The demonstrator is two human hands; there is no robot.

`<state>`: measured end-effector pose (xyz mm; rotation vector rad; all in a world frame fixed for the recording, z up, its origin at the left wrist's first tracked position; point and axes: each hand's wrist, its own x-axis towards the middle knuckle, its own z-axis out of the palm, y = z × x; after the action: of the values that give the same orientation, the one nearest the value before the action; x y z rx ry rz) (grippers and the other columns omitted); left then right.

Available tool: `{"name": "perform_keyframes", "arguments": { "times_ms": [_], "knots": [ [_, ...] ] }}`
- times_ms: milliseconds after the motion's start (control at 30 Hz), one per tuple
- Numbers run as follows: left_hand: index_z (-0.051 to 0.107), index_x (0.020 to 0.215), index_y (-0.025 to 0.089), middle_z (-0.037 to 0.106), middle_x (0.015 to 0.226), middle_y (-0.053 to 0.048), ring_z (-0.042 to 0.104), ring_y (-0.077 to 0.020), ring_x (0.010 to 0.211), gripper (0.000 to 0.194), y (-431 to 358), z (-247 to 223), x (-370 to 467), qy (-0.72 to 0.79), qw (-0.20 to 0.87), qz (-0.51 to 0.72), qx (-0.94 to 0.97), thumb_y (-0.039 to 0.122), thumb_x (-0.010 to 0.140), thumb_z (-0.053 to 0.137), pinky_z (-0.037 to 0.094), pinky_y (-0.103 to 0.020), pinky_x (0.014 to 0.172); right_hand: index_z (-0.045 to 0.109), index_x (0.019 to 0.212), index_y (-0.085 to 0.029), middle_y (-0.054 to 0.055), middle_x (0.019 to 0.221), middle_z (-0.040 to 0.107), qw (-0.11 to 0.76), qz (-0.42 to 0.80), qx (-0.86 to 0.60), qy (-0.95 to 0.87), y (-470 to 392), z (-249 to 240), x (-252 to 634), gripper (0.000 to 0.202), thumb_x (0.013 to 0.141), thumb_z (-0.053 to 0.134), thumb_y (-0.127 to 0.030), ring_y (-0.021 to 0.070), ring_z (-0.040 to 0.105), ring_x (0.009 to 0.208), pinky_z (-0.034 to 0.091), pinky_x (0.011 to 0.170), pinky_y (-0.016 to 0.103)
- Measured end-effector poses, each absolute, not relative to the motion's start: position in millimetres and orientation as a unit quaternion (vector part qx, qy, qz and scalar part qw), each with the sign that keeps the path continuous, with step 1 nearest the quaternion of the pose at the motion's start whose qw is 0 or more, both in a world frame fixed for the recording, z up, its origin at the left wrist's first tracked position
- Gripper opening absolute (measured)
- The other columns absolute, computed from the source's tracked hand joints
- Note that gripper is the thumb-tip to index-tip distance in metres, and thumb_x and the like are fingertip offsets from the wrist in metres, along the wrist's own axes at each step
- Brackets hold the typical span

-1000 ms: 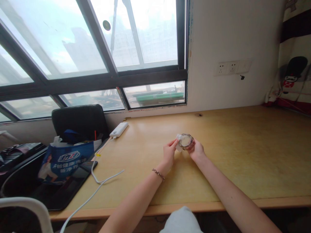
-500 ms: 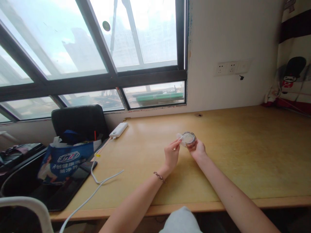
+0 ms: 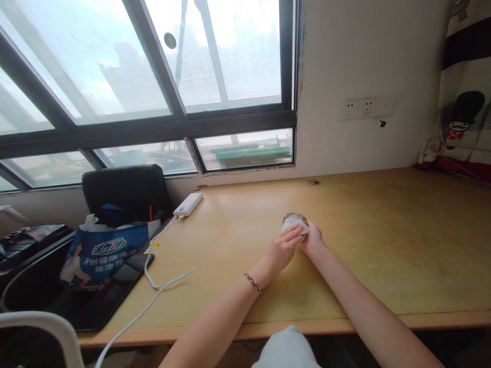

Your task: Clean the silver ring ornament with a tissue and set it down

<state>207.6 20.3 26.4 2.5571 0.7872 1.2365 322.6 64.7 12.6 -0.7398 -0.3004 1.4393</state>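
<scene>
The desk (image 3: 383,240) is pale yellow wood; the bag (image 3: 100,253) is blue with white lettering. The chair (image 3: 125,191) is black, the power bank (image 3: 187,204) and cable (image 3: 153,296) white.

The small round container (image 3: 294,221) is mostly covered: a white wipe (image 3: 296,227) lies over its front, and only a sliver of rim shows above it. What it holds cannot be told. The left hand (image 3: 283,249) hides the wipe's near edge, and the right hand (image 3: 313,240) hides the container's right side; the right hand's fingers are tucked out of sight behind it. Both forearms run off the bottom edge. The blue bag's (image 3: 100,254) print is too small to read. The surface (image 3: 383,245) is cut off at right.
</scene>
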Motion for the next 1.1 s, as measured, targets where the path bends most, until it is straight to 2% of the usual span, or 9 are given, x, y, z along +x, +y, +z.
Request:
{"name": "perform_keyframes", "arguments": {
  "times_ms": [167, 300, 467, 567, 667, 800, 1000, 1100],
  "knots": [
    [0.054, 0.111, 0.018, 0.05, 0.121, -0.007, 0.037, -0.0178, 0.119, 0.036, 20.6, 34.4, 205.4, 0.258, 0.095, 0.403, 0.873, 0.011, 0.084, 0.03, 0.034, -0.037, 0.1, 0.054, 0.063, -0.013, 0.003, 0.058, 0.06, 0.633, 0.693, -0.329, -0.109, 54.7, 20.6, 315.0, 0.02, 0.077, 0.046, -0.025, 0.0098, 0.056, 0.05, 0.045, 0.044, 0.017],
    [0.049, 0.117, 0.02, 0.046, 0.125, -0.005, 0.034, -0.018, 0.121, 0.041, 24.8, 39.3, 203.7, 0.299, 0.094, 0.409, 0.857, 0.009, 0.082, 0.031, 0.031, -0.038, 0.102, 0.057, 0.067, -0.013, 0.001, 0.052, 0.059, 0.618, 0.695, -0.343, -0.13, 50.0, 29.3, 311.2, 0.015, 0.076, 0.045, -0.017, 0.0096, 0.052, 0.041, 0.039, 0.035, 0.018],
    [0.046, 0.12, 0.024, 0.044, 0.126, -0.003, 0.039, -0.0172, 0.118, 0.048, 38.8, 34.1, 192.7, 0.383, 0.125, 0.439, 0.803, 0.004, 0.078, 0.033, 0.032, -0.036, 0.101, 0.054, 0.066, -0.015, -0.001, 0.052, 0.059, 0.648, 0.662, -0.365, -0.092, 54.3, 28.0, 313.3, 0.014, 0.077, 0.045, -0.016, 0.0094, 0.051, 0.039, 0.038, 0.034, 0.019],
    [0.048, 0.119, 0.024, 0.046, 0.125, -0.002, 0.043, -0.0177, 0.114, 0.048, 41.8, 28.6, 189.5, 0.403, 0.142, 0.445, 0.787, 0.004, 0.078, 0.033, 0.036, -0.034, 0.098, 0.049, 0.061, -0.018, -0.003, 0.044, 0.054, 0.674, 0.633, -0.372, -0.084, 57.9, 27.0, 319.0, 0.018, 0.079, 0.046, -0.019, 0.0099, 0.049, 0.036, 0.037, 0.032, 0.02],
    [0.047, 0.119, 0.024, 0.044, 0.127, -0.002, 0.04, -0.0175, 0.116, 0.05, 36.0, 26.0, 195.0, 0.393, 0.137, 0.441, 0.795, 0.002, 0.077, 0.032, 0.033, -0.034, 0.1, 0.044, 0.057, -0.02, -0.006, 0.038, 0.047, 0.697, 0.611, -0.364, -0.094, 59.9, 28.2, 325.1, 0.022, 0.079, 0.046, -0.021, 0.0092, 0.045, 0.033, 0.038, 0.033, 0.02],
    [0.046, 0.12, 0.024, 0.044, 0.127, -0.002, 0.037, -0.0157, 0.119, 0.05, 23.7, 27.7, 206.0, 0.351, 0.143, 0.429, 0.82, 0.003, 0.078, 0.03, 0.03, -0.034, 0.102, 0.042, 0.055, -0.02, -0.006, 0.038, 0.044, 0.72, 0.585, -0.362, -0.093, 61.1, 30.1, 329.2, 0.024, 0.08, 0.045, -0.022, 0.0087, 0.045, 0.035, 0.04, 0.038, 0.021],
    [0.051, 0.116, 0.023, 0.046, 0.125, -0.002, 0.039, -0.0167, 0.117, 0.04, 23.1, 30.0, 209.0, 0.312, 0.249, 0.49, 0.775, 0.011, 0.082, 0.033, 0.03, -0.035, 0.101, 0.042, 0.054, -0.018, -0.007, 0.043, 0.042, 0.724, 0.529, -0.385, -0.219, 57.0, 30.8, 323.5, 0.025, 0.076, 0.05, -0.029, 0.0071, 0.038, 0.038, 0.032, 0.038, 0.02],
    [0.056, 0.11, 0.022, 0.051, 0.12, -0.002, 0.044, -0.0194, 0.113, 0.033, 29.1, 28.0, 210.2, 0.352, 0.347, 0.554, 0.67, 0.018, 0.081, 0.042, 0.03, -0.035, 0.1, 0.044, 0.059, -0.018, -0.006, 0.046, 0.042, 0.694, 0.425, -0.457, -0.36, 49.6, 33.4, 319.2, 0.027, 0.078, 0.046, -0.037, 0.0086, 0.037, 0.041, 0.031, 0.042, 0.021]
  ]
}}
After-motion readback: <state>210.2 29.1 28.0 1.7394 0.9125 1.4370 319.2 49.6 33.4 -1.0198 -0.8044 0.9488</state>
